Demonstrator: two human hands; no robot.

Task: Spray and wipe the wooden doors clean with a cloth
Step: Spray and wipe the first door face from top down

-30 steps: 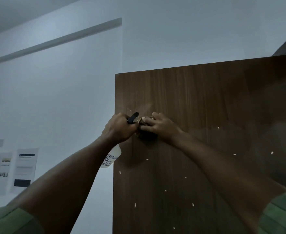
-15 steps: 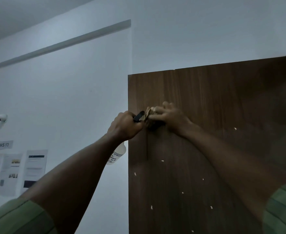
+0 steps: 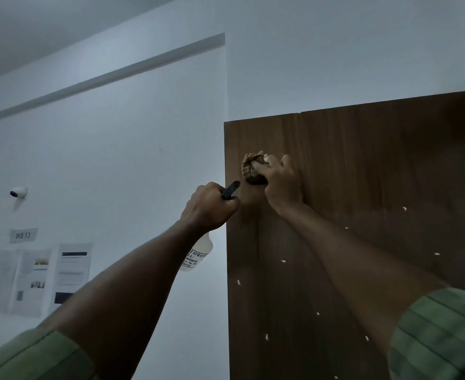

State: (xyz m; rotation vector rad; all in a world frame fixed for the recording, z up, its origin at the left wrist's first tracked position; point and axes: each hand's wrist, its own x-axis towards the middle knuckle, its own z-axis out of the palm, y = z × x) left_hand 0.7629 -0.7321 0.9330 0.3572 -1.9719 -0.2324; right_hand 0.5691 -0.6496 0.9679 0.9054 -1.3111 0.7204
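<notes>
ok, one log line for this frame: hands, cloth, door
left hand: grips spray bottle | right hand: presses cloth on wooden door | door: white specks below

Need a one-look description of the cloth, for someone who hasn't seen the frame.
Find the dark wooden door filling the right side. Near its top left corner, the right hand presses a crumpled tan cloth against the wood. It is the only soft, bunched thing there; the left hand just below grips a spray bottle.
</notes>
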